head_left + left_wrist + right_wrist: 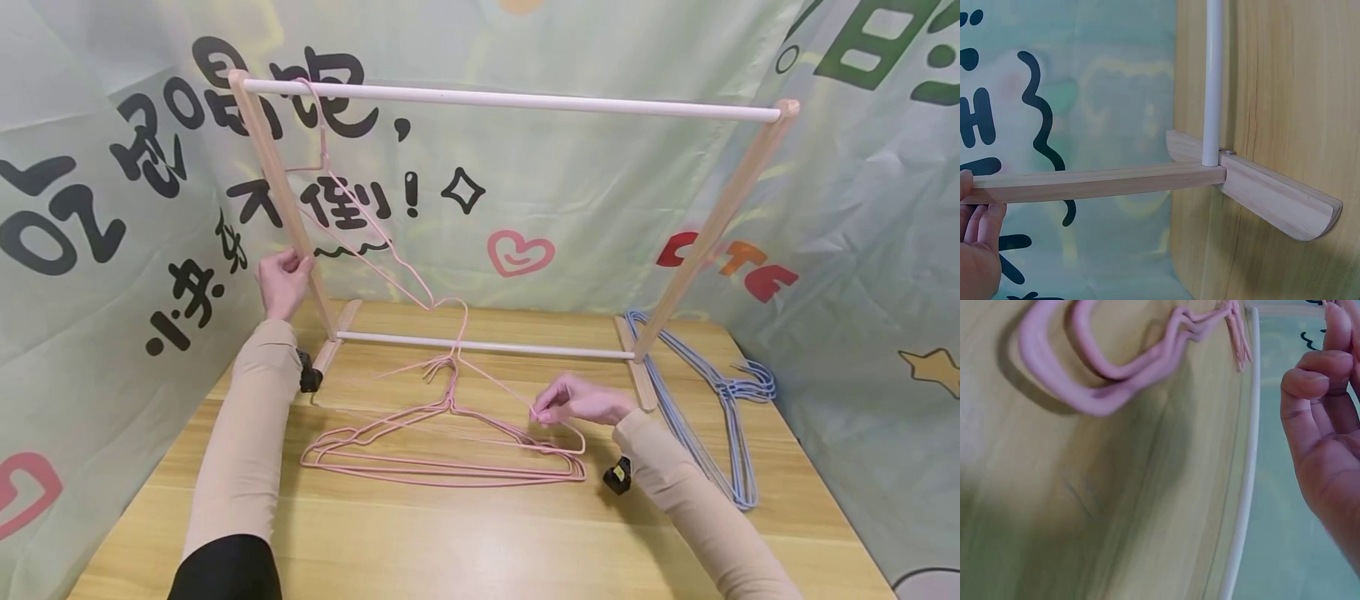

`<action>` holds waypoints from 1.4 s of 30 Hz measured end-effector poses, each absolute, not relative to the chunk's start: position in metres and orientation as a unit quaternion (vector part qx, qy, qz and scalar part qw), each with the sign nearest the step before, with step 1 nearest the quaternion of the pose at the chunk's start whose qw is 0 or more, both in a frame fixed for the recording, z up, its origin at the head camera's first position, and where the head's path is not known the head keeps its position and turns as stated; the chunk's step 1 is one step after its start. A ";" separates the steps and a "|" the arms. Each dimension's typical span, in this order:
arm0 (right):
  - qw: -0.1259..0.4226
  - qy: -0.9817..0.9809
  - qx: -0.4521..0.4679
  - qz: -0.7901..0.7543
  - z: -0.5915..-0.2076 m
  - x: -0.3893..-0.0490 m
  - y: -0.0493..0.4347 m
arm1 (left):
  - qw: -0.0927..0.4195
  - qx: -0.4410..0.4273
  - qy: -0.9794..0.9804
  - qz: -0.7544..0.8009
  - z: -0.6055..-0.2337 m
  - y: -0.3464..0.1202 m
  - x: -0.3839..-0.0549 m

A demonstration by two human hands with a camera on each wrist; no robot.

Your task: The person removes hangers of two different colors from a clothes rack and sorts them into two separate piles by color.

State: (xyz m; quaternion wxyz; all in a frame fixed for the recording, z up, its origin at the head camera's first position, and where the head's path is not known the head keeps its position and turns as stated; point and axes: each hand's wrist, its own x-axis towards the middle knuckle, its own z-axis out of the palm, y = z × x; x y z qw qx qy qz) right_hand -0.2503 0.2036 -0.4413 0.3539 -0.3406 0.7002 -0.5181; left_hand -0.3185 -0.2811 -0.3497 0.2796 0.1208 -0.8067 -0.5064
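Observation:
My left hand (283, 283) grips the left wooden post (1097, 182) of a small clothes rack, thumb on one side and curled fingers on the other. A pink hanger (375, 225) hangs from the white top rod (517, 99) near that post. Lower and to the right, my right hand (581, 400) pinches another pink hanger (495, 379) by its right shoulder, its hook pointing up in front of the bottom rod (487, 344). Beneath it several more pink hangers (450, 481) lie stacked on the table; their ends show large in the right wrist view.
Several blue hangers (738, 450) lie on the wooden table (465, 550) at the right, partly behind the rack's right post (716, 225). The rack's feet (636, 367) rest on the table. A printed cloth (600, 208) stands behind and at both sides.

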 end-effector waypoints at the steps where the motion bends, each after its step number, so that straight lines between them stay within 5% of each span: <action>1: 0.358 0.698 -0.343 -0.517 -0.442 -0.250 0.202 | 0.281 0.120 -0.807 -0.506 -0.350 -0.281 -0.318; 27: 0.426 0.683 -0.323 -0.498 -0.458 -0.243 0.186 | 0.273 0.118 -0.810 -0.506 -0.349 -0.281 -0.318; 37: 0.380 0.722 -0.319 -0.483 -0.458 -0.245 0.189 | 0.270 0.120 -0.810 -0.507 -0.349 -0.280 -0.317; 42: 0.302 0.776 -0.306 -0.461 -0.436 -0.250 0.182 | 0.267 0.129 -0.809 -0.508 -0.348 -0.280 -0.317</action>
